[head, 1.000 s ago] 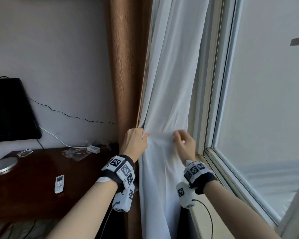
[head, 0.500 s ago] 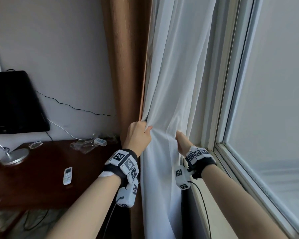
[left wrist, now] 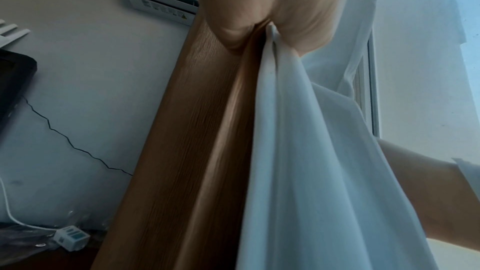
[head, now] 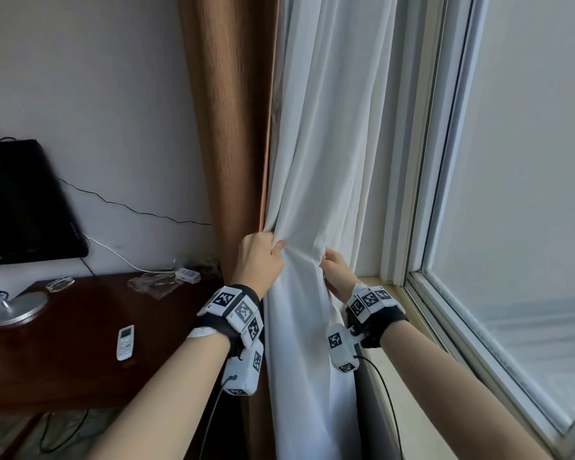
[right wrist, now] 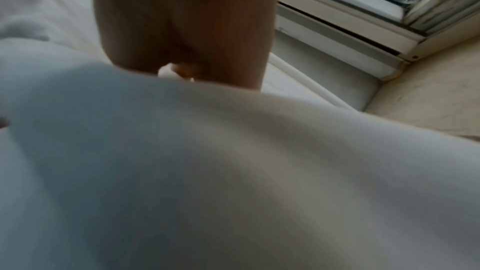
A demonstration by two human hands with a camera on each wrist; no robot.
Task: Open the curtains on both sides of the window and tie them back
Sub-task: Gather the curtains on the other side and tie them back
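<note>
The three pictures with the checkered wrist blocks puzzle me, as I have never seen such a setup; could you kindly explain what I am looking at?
No machine here: a person wears three cameras. The widest picture comes from a camera on the head, looking down at both arms. The other two come from cameras strapped to the wrists, looking along each hand.

The left hand grips a bunch of the white curtain, right beside the brown curtain; the left wrist view shows the white cloth squeezed in that fist. The right hand holds the same white curtain on its window side; its own camera is mostly covered by cloth.

To the left stands a dark wooden desk with a white remote control, a lamp base and a small white power adapter. To the right is the window.
</note>
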